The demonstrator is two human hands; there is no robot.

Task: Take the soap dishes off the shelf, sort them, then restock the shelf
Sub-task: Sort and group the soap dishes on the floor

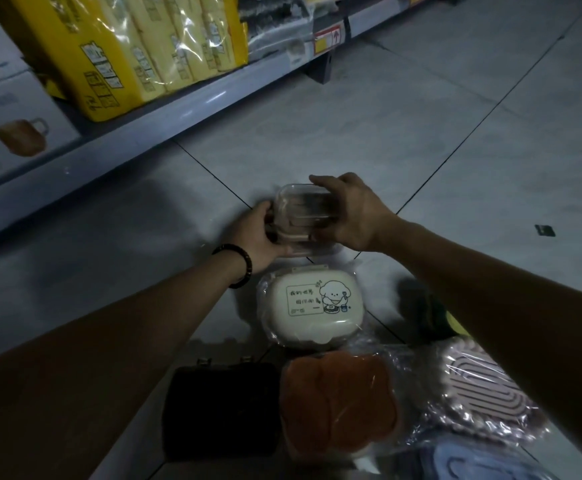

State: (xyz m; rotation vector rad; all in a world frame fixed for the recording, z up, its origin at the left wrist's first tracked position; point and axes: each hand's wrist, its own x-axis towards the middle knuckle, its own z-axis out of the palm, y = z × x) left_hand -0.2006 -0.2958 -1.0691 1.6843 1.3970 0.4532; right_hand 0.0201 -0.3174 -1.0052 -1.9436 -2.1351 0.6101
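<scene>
Fingers (pixel 321 182) grip a clear soap dish (pixel 301 206) over grey floor tiles (pixel 369 133) beside shelving (pixel 164 114).

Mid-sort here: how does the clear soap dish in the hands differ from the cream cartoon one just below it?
The clear soap dish is see-through and plain; the cream soap dish is opaque, with a cartoon and writing printed on its lid. The clear soap dish is gripped between the left hand and the right hand; the cream soap dish lies untouched on the floor, in plastic wrap. Both are rounded, lidded boxes.
</scene>
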